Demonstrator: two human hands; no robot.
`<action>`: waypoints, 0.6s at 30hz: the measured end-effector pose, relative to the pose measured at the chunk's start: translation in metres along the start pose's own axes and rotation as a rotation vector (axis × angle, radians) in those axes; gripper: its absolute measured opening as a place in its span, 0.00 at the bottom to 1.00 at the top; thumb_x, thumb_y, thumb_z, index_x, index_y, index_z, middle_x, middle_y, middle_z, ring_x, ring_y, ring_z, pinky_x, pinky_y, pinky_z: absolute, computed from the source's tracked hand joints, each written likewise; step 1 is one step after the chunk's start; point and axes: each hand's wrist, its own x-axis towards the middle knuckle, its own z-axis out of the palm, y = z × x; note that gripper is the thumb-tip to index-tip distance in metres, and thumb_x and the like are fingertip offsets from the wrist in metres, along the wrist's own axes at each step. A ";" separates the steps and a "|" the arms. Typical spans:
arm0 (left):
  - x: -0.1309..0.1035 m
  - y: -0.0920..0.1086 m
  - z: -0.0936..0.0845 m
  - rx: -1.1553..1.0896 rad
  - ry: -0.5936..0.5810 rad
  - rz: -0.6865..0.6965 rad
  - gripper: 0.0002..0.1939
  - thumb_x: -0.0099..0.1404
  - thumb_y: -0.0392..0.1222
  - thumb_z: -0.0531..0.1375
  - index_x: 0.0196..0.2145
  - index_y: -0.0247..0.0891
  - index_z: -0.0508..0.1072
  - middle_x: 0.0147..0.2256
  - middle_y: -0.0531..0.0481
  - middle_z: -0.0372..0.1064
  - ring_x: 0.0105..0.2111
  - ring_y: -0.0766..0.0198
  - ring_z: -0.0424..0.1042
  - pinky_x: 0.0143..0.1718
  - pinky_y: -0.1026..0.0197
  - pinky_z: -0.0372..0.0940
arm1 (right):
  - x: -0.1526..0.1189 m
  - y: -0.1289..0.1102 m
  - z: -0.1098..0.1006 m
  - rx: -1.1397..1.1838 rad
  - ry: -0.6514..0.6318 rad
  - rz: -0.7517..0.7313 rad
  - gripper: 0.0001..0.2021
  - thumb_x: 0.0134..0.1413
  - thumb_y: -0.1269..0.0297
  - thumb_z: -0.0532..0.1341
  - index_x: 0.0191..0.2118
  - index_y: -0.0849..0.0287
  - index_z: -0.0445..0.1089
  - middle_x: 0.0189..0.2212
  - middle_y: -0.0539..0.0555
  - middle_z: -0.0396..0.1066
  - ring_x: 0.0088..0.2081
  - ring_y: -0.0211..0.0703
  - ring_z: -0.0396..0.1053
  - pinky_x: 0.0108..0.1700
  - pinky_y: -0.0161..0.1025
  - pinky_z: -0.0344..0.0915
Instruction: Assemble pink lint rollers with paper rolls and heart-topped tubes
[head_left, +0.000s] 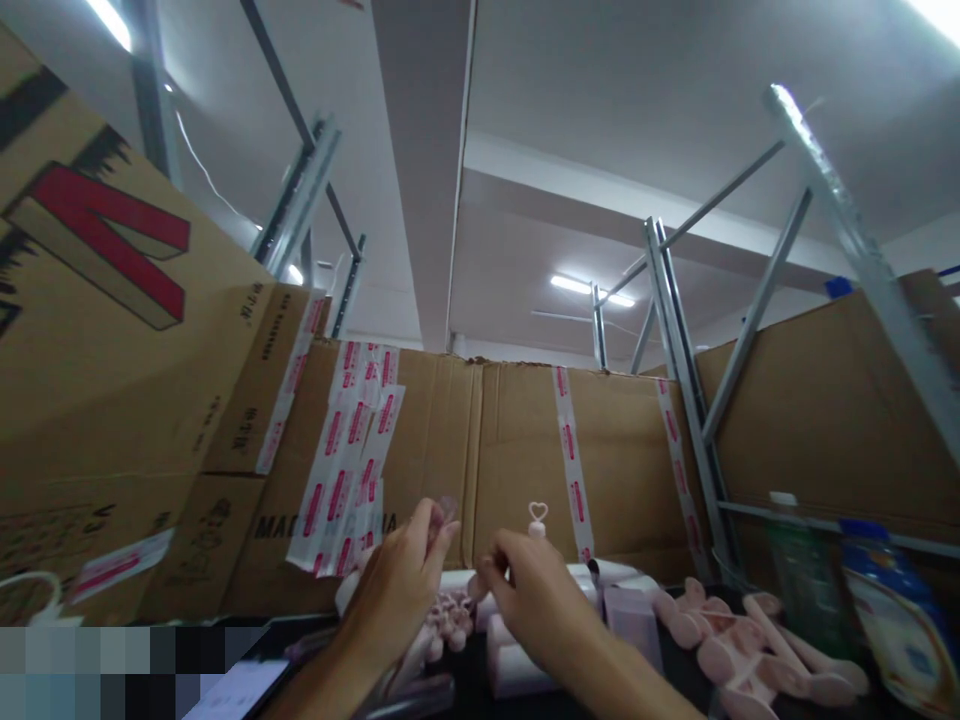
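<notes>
My left hand point(397, 570) is closed, with a small clear, pinkish piece point(448, 508) at its fingertips. My right hand point(536, 590) is closed too, thumb and fingers pinched together; what they hold, if anything, I cannot make out. Just above its knuckles shows a pale pink wand with a heart-shaped loop point(538, 515); whether the hand touches it is hidden. Between and below my hands lies a cluster of small pale pink parts point(450, 620). White-pink cylinders point(512, 665) lie under my right hand.
Pink rounded parts point(750, 650) are piled at the right. Beside them stand a green bottle point(802, 570) and a blue-capped bottle point(892, 610). Taped cardboard point(510, 450) walls the back; a large printed carton point(150, 380) rises at left. A lit screen point(236, 690) lies lower left.
</notes>
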 end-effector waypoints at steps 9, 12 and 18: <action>-0.044 0.066 0.007 -0.099 -0.255 0.258 0.09 0.74 0.47 0.50 0.41 0.45 0.68 0.41 0.52 0.78 0.40 0.54 0.74 0.42 0.56 0.60 | -0.074 0.046 -0.050 0.679 0.239 0.057 0.18 0.67 0.48 0.54 0.31 0.57 0.64 0.24 0.49 0.68 0.28 0.40 0.68 0.31 0.33 0.60; -0.052 0.080 0.006 -0.078 -0.391 0.320 0.08 0.74 0.46 0.51 0.45 0.46 0.68 0.44 0.53 0.78 0.42 0.52 0.75 0.42 0.54 0.60 | -0.088 0.048 -0.044 0.790 0.273 0.095 0.20 0.64 0.45 0.56 0.31 0.58 0.65 0.23 0.48 0.66 0.26 0.38 0.66 0.29 0.33 0.58; -0.058 0.086 0.013 -0.040 -0.505 0.372 0.11 0.73 0.44 0.54 0.51 0.43 0.66 0.49 0.49 0.77 0.50 0.45 0.74 0.50 0.44 0.63 | -0.108 0.044 -0.037 0.892 0.273 0.151 0.23 0.59 0.39 0.59 0.30 0.56 0.65 0.22 0.46 0.63 0.24 0.36 0.62 0.26 0.31 0.58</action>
